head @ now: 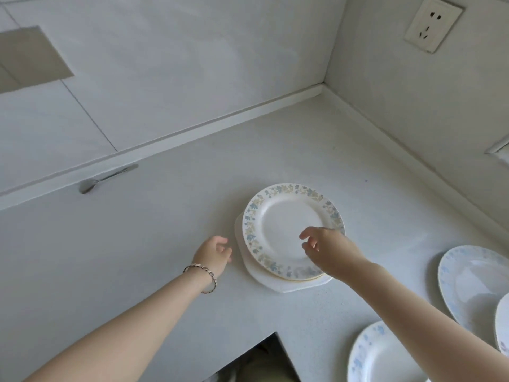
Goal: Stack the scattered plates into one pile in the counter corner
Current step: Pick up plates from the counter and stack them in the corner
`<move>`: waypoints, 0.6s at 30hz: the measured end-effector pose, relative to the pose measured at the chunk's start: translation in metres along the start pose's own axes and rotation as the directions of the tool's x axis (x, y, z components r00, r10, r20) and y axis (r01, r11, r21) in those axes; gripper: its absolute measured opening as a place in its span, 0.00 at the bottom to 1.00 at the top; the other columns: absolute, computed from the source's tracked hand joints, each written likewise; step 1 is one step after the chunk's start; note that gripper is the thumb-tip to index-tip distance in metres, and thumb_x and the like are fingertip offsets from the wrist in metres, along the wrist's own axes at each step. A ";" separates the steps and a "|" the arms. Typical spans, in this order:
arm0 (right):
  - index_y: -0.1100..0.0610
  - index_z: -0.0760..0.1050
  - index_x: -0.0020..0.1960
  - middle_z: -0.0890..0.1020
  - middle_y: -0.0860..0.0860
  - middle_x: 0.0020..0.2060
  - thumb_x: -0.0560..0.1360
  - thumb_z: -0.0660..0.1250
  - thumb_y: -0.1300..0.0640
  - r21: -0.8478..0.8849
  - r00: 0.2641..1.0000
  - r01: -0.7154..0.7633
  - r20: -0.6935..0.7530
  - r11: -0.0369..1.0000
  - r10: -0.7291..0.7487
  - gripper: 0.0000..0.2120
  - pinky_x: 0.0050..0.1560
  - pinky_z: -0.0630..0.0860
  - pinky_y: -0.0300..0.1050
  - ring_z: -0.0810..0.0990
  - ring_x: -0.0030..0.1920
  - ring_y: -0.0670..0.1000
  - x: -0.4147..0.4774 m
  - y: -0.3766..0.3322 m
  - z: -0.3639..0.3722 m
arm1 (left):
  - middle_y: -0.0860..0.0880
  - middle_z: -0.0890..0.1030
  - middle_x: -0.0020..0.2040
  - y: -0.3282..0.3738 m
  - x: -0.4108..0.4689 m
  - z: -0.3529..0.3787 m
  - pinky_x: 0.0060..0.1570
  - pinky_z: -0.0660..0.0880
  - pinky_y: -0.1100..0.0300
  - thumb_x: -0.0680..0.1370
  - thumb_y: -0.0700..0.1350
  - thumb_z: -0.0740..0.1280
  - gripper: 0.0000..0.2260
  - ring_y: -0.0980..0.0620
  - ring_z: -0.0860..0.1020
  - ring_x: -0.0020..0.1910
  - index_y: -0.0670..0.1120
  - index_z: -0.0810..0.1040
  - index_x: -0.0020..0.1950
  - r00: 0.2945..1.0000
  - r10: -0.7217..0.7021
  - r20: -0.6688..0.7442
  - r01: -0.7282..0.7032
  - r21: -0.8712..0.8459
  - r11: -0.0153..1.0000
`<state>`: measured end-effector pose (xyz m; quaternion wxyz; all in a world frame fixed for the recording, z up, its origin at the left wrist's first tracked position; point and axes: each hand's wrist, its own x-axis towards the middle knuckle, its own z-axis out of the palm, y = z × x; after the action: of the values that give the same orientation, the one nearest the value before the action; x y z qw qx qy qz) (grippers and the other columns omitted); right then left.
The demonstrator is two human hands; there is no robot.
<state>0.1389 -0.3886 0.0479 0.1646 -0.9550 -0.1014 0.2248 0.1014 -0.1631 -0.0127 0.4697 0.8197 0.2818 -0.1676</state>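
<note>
White china, blue-sprigged: loose plates (pixel 385 357) at the near right of the desk (pixel 165 230), close together, cut by the frame, not yet gathered.

Left hand (pixel 213 250), bracelet (pixel 202 274) at the wrist: fingers loosely curled, holding nothing, just beside the left edge of the pile.

Right hand (pixel 330 252): over the near right part of the pile, fingers slack and slightly spread, gripping nothing; whether they touch the china cannot be told.

Pile (pixel 286 271): mid-desk, well short of the corner (pixel 322 88). Top plate (pixel 275 230) round with a floral rim; at least one more rim shows beneath it; base plate (pixel 289 286) plain white and angular, sticking out at the left and front, so the stack sits off-centre.

Spoon (pixel 107 177): far left, against the back ledge, apart from everything.

Socket (pixel 433 23): on the right wall, above the corner.

Hazards, as judged:
- Pushing the pile to the corner from one side only may slide the round plates off the base.
- Lifting by the base alone may tip the uneven load.
- Glazed rims may chip if the pile strikes the wall ledge.
- A sleeve-less forearm reaching back could sweep the loose plates.
</note>
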 end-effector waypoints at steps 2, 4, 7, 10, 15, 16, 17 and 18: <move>0.50 0.72 0.64 0.81 0.48 0.56 0.79 0.56 0.53 -0.059 0.990 0.100 0.101 0.993 -0.093 0.15 0.53 0.74 0.43 0.78 0.56 0.51 0.008 -0.037 0.007 | 0.53 0.80 0.28 -0.024 0.000 -0.030 0.39 0.75 0.60 0.78 0.38 0.60 0.11 0.55 0.77 0.26 0.49 0.75 0.38 1.000 0.008 -0.028 -0.007 0.051 0.999; 0.50 0.72 0.63 0.80 0.49 0.58 0.79 0.55 0.53 -0.090 0.966 0.195 0.187 0.977 -0.176 0.15 0.57 0.72 0.44 0.77 0.59 0.53 0.015 -0.078 0.019 | 0.54 0.76 0.24 -0.050 -0.005 -0.064 0.33 0.70 0.62 0.78 0.38 0.60 0.14 0.55 0.73 0.23 0.50 0.71 0.33 0.998 -0.002 -0.064 0.010 0.125 0.992; 0.50 0.72 0.63 0.78 0.51 0.60 0.78 0.56 0.53 -0.105 0.918 0.324 0.274 0.940 -0.285 0.15 0.60 0.72 0.45 0.76 0.60 0.54 0.022 -0.143 0.045 | 0.52 0.76 0.26 -0.095 -0.020 -0.117 0.31 0.67 0.63 0.78 0.39 0.59 0.13 0.53 0.72 0.26 0.50 0.70 0.33 0.989 -0.043 -0.139 0.062 0.129 0.990; 0.51 0.73 0.62 0.78 0.51 0.60 0.78 0.57 0.52 -0.104 0.865 0.430 0.333 0.897 -0.376 0.14 0.59 0.72 0.46 0.77 0.59 0.54 0.021 -0.212 0.078 | 0.52 0.76 0.26 -0.150 -0.038 -0.171 0.34 0.68 0.60 0.78 0.38 0.60 0.14 0.50 0.73 0.29 0.49 0.71 0.33 0.957 -0.132 -0.257 0.146 0.036 0.989; 0.51 0.73 0.62 0.78 0.51 0.60 0.78 0.56 0.52 -0.090 0.793 0.523 0.417 0.847 -0.445 0.15 0.58 0.72 0.45 0.77 0.58 0.54 0.005 -0.317 0.141 | 0.48 0.79 0.29 -0.248 -0.075 -0.253 0.48 0.76 0.51 0.77 0.36 0.60 0.14 0.46 0.77 0.33 0.48 0.72 0.32 0.867 -0.291 -0.405 0.246 -0.160 0.956; 0.51 0.73 0.62 0.78 0.51 0.60 0.78 0.56 0.52 -0.089 0.786 0.526 0.431 0.846 -0.444 0.15 0.58 0.73 0.45 0.77 0.58 0.53 0.001 -0.335 0.154 | 0.45 0.81 0.34 -0.269 -0.082 -0.268 0.51 0.76 0.52 0.77 0.36 0.60 0.13 0.45 0.79 0.38 0.47 0.73 0.33 0.845 -0.317 -0.431 0.267 -0.174 0.948; 0.51 0.73 0.62 0.78 0.51 0.59 0.78 0.56 0.52 -0.089 0.779 0.529 0.443 0.844 -0.443 0.14 0.58 0.73 0.45 0.78 0.58 0.53 -0.002 -0.351 0.167 | 0.42 0.83 0.41 -0.290 -0.089 -0.282 0.53 0.75 0.53 0.77 0.36 0.60 0.11 0.43 0.80 0.44 0.45 0.75 0.36 0.819 -0.346 -0.458 0.304 -0.166 0.938; 0.51 0.73 0.62 0.79 0.50 0.59 0.78 0.56 0.53 -0.090 0.775 0.531 0.454 0.843 -0.440 0.14 0.57 0.73 0.45 0.78 0.57 0.52 -0.005 -0.366 0.179 | 0.40 0.82 0.50 -0.309 -0.095 -0.297 0.54 0.74 0.54 0.77 0.36 0.60 0.09 0.41 0.80 0.50 0.43 0.77 0.40 0.788 -0.375 -0.489 0.346 -0.152 0.926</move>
<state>0.0080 -0.0033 0.0301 0.0884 -0.8374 -0.4017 0.3601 -0.1619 0.1881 -0.0214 0.3596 0.7525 0.5512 -0.0240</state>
